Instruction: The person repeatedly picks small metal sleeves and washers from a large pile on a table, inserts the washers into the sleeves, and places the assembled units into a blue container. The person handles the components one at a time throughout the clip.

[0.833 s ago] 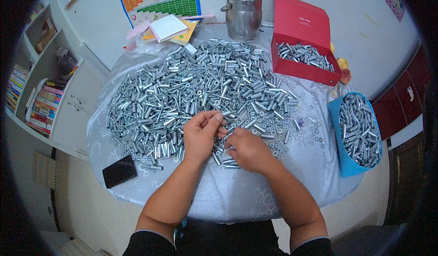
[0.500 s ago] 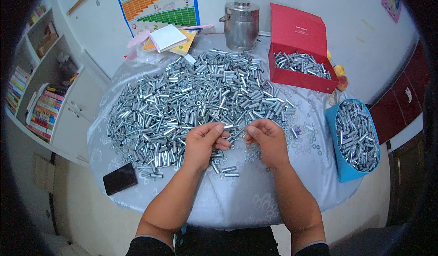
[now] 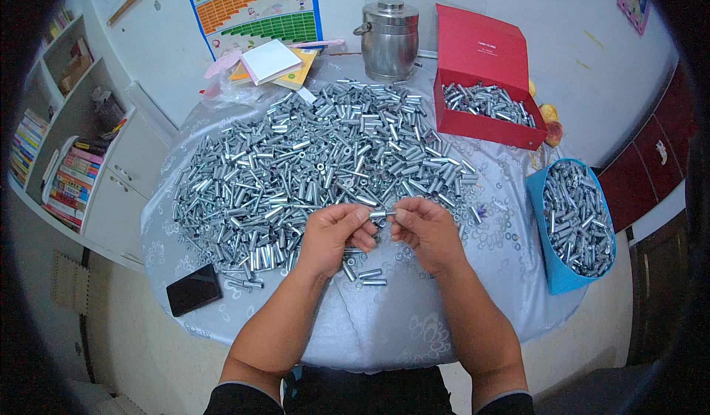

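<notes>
Both hands (image 3: 381,230) pinch 1 small metal tube (image 3: 380,213), its ends hidden.

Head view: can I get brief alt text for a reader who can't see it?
Both hands, left hand and right hand, pinch one small metal sleeve between their fingertips above a round table heaped with silvery sleeves. A red box and blue bin hold more.

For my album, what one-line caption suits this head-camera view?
Left hand and right hand pinch a small metal sleeve over a round table heaped with sleeves.
</notes>
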Tool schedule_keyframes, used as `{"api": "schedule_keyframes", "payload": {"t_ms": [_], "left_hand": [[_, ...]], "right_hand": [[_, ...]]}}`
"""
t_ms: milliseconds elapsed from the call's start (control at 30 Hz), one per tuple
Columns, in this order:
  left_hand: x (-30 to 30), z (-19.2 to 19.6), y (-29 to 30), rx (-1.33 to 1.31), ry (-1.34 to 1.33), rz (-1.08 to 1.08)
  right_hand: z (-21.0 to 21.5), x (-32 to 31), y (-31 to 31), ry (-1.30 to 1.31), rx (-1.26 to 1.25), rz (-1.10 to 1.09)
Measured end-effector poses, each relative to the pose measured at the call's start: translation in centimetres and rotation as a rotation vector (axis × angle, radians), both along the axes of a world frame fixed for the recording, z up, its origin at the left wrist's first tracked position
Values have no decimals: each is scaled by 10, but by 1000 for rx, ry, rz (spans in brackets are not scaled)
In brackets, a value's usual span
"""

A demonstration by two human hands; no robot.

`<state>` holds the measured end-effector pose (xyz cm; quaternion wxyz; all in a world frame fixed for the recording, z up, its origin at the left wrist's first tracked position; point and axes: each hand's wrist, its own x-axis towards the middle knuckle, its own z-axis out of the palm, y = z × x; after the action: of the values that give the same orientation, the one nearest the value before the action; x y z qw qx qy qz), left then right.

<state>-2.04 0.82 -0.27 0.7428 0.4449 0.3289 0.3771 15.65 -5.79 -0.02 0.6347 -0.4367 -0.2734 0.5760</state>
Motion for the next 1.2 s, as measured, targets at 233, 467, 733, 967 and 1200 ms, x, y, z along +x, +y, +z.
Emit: {"api": "schedule_keyframes", "payload": {"t_ms": [233,467,733,967,1200], "left_hand": [[1,-1,1,-63,-29,-18],[-1,-6,1,-153,-158,-54],[1,-7,-1,-137,-160,-34],[2,-1,-3,-64,-26,-27],[2,-5,0,-131,-108,-69]], "right_hand": [[-3,-3,0,-43,62,-6],[3,-11,-2,-294,136,-90],[6,-16,-5,-409,126,-97],[9,-10,-6,-438,104,-23],[6,-8,-5,-484,134,-14]]}}
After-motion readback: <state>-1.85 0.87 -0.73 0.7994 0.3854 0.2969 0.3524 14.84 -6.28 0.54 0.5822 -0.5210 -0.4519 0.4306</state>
